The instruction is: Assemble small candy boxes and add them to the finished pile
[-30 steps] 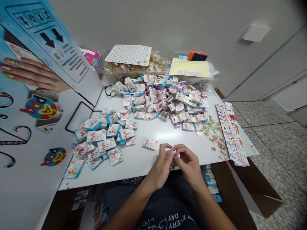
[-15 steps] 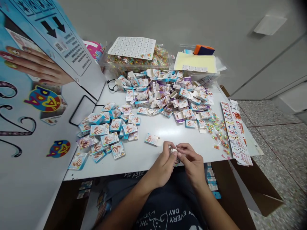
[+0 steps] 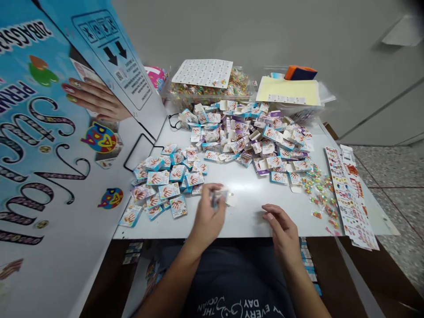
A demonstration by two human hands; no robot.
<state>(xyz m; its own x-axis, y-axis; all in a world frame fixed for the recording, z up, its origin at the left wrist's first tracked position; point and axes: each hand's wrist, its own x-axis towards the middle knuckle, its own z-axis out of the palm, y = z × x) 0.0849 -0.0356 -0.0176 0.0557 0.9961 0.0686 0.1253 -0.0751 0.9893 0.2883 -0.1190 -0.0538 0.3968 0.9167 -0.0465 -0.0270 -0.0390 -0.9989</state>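
My left hand [image 3: 208,214] is closed on a small box [image 3: 220,194] over the middle of the table, just right of the pile of closed boxes. Motion blurs the box; a pale flap shows at its right end. Fingers hide most of its printed side, and I cannot tell whether anything else is in this hand. Apart from it, near the front edge, my right hand [image 3: 281,225] is open, with loosely bent fingers and nothing visible in them. Closed white-and-blue boxes [image 3: 168,191] with a hand picture lie to the left. Open-ended boxes [image 3: 238,132] are heaped farther back.
Behind the heap stand a clear tub [image 3: 245,84] of small colourful packets and another tub under a yellow sheet [image 3: 281,90]. Loose packets [image 3: 323,194] and sticker strips [image 3: 351,198] lie at right. A tall printed display carton [image 3: 109,106] borders the left side.
My hands, together near the table's front edge before, have parted. The left has moved forward and left to the lone box; the right has moved away to the right. The view has shifted left.
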